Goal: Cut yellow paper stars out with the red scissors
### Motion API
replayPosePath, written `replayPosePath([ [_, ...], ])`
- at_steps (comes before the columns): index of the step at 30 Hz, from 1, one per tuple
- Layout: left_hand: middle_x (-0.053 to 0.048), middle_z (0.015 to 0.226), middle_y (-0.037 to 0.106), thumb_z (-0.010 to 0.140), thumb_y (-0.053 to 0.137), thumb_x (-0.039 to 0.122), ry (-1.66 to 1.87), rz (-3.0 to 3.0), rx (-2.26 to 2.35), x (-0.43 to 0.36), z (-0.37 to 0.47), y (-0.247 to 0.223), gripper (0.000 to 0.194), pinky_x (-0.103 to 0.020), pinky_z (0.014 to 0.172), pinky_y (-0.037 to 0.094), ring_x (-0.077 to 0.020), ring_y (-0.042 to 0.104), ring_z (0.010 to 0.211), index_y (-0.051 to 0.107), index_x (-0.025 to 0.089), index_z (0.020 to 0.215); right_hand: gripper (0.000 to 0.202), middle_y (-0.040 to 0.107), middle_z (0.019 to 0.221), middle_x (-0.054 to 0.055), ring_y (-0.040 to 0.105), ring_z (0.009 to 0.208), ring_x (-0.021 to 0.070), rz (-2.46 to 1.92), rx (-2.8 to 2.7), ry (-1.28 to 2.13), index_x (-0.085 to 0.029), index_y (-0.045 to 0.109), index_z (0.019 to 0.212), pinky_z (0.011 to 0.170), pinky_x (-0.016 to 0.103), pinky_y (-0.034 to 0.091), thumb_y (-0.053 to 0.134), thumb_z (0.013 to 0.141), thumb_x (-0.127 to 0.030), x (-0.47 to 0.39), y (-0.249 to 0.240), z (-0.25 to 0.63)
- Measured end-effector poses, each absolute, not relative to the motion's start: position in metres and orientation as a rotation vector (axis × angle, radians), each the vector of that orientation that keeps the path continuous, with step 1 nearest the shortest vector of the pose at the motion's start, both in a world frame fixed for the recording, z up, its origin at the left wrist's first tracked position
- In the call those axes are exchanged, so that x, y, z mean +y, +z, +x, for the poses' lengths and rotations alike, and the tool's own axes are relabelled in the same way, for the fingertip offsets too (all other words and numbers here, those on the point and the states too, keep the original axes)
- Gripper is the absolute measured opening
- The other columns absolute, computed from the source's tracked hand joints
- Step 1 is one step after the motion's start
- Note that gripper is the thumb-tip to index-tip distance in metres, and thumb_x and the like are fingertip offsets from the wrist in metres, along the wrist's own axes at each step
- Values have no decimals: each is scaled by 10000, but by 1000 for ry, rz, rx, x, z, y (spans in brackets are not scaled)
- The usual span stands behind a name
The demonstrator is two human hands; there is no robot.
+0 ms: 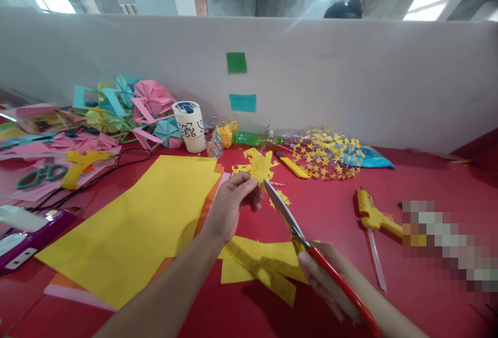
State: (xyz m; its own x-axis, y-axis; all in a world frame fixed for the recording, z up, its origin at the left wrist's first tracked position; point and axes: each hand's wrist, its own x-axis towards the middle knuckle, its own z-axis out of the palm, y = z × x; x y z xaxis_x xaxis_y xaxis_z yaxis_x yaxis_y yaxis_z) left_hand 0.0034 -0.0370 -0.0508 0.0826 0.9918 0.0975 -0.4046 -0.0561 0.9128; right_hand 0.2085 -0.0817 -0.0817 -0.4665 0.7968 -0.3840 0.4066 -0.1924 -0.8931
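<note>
Between thumb and fingers, my left hand (239, 198) pinches a small piece of yellow paper (260, 164), partly cut with jagged edges. My right hand (327, 276) grips red-handled scissors (288, 216), whose blade tips meet the lower edge of that piece. The blades look nearly closed. Below my hands lie several yellow paper strips (268, 265). Behind the held piece are small yellow star cut-outs (280, 198) on the red table (330, 203). Large yellow sheets (136, 219) sit left of my left forearm, over orange and pink paper.
A yellow glue gun (371, 211) lies at right, beside a pixelated patch. Another glue gun (80, 164), green-handled scissors (42, 174) and a purple power strip (37, 234) are at left. Along the partition stand a white cup (190, 133), folded paper ornaments (151, 97) and a star-covered plastic piece (330, 154).
</note>
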Motion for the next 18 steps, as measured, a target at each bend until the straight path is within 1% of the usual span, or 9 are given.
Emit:
replayPosePath([
  [2, 22, 594, 583, 812, 548, 247, 1375, 1007, 801, -37, 3, -50, 129, -190, 472, 397, -75, 496, 498, 522, 170, 711, 513, 301, 478, -61, 310, 419, 94, -1397, -1754, 1711, -221, 345, 559, 397, 234, 231, 634, 651, -635, -84, -80, 208],
  [6, 31, 576, 548, 817, 527, 246, 1379, 1075, 843, -36, 1, -50, 152, -188, 470, 387, -70, 481, 492, 518, 169, 687, 506, 330, 493, -58, 311, 403, 79, -1368, -1775, 1699, -213, 370, 600, 374, 215, 227, 506, 733, -681, -92, -73, 207],
  [9, 36, 559, 534, 804, 530, 249, 1374, 1113, 891, -36, 0, -50, 160, -190, 467, 380, -69, 470, 480, 509, 171, 666, 516, 360, 509, -55, 322, 408, 70, -1366, -1790, 1675, -202, 398, 621, 375, 196, 238, 450, 761, -696, -95, -68, 207],
  [11, 37, 552, 532, 795, 535, 252, 1375, 1143, 910, -35, -2, -51, 151, -192, 463, 379, -71, 469, 474, 513, 173, 669, 505, 376, 505, -53, 338, 413, 71, -1354, -1816, 1656, -199, 406, 621, 377, 193, 246, 457, 770, -679, -95, -64, 207],
  [13, 39, 550, 528, 791, 542, 257, 1381, 1173, 918, -34, -4, -52, 139, -193, 458, 380, -71, 467, 471, 524, 174, 680, 487, 374, 497, -52, 345, 417, 73, -1343, -1843, 1649, -200, 398, 595, 377, 198, 247, 507, 763, -644, -93, -61, 208],
  [16, 39, 549, 525, 802, 540, 261, 1373, 1247, 927, -33, -7, -52, 145, -196, 465, 389, -73, 466, 477, 532, 174, 686, 468, 354, 485, -61, 341, 405, 74, -1374, -1849, 1665, -206, 373, 574, 368, 200, 247, 578, 744, -592, -91, -58, 210],
  [18, 39, 548, 524, 808, 537, 257, 1360, 1298, 939, -33, -8, -50, 151, -198, 470, 395, -75, 468, 481, 529, 173, 683, 467, 325, 474, -72, 328, 377, 71, -1404, -1843, 1671, -214, 356, 582, 344, 195, 245, 572, 754, -590, -91, -58, 210],
])
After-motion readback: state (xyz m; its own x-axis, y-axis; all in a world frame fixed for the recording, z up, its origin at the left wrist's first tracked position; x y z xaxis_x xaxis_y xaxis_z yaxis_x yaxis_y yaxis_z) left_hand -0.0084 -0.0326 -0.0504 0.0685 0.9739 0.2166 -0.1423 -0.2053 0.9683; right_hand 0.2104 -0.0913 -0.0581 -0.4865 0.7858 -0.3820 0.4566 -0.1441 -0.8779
